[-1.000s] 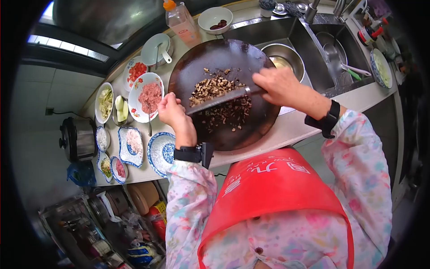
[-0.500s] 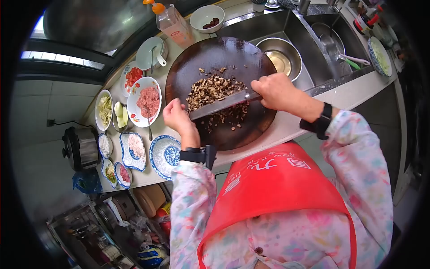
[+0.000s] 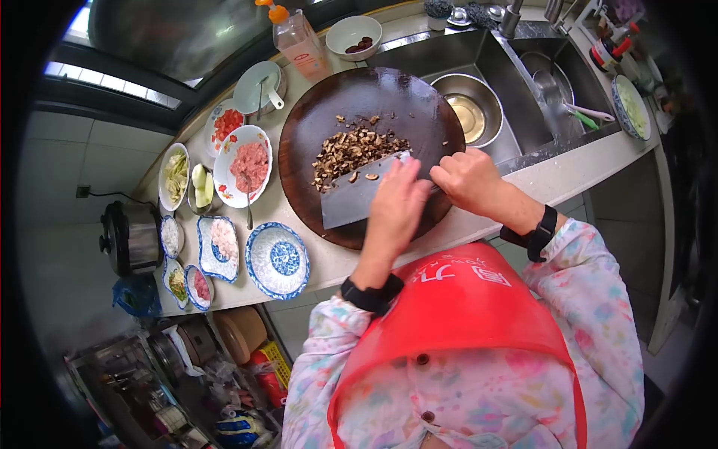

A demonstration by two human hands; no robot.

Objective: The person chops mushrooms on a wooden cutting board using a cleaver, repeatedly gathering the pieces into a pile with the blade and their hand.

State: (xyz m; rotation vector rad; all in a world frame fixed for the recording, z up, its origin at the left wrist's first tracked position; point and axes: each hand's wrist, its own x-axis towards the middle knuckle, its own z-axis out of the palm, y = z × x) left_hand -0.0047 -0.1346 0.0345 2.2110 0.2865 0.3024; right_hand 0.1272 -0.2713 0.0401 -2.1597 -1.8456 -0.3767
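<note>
A wide cleaver [image 3: 348, 204] lies nearly flat over the round dark chopping board [image 3: 307, 112], its blade pointing left, a few brown bits on it. My right hand [image 3: 467, 179] is closed round its handle at the board's right edge. Over the handle end of the blade is my left hand [image 3: 400, 196], fingers apart and slightly blurred, with nothing seen in them. Chopped brown pieces [image 3: 355, 150], like mushroom, are heaped along the blade's far edge. Smaller bits are scattered farther back on the board.
Left of the board stand a bowl of minced meat [image 3: 249, 166], a blue-patterned bowl [image 3: 277, 260] and several small dishes. A soap bottle [image 3: 301, 49] and a white bowl [image 3: 354, 37] are behind. At the right, a metal basin [image 3: 469, 111] sits in the sink [image 3: 490, 56].
My left hand has left the blade's tip and moved right toward the handle, its fingers now spread. The cleaver has turned from edge-down to nearly flat, nearer to me.
</note>
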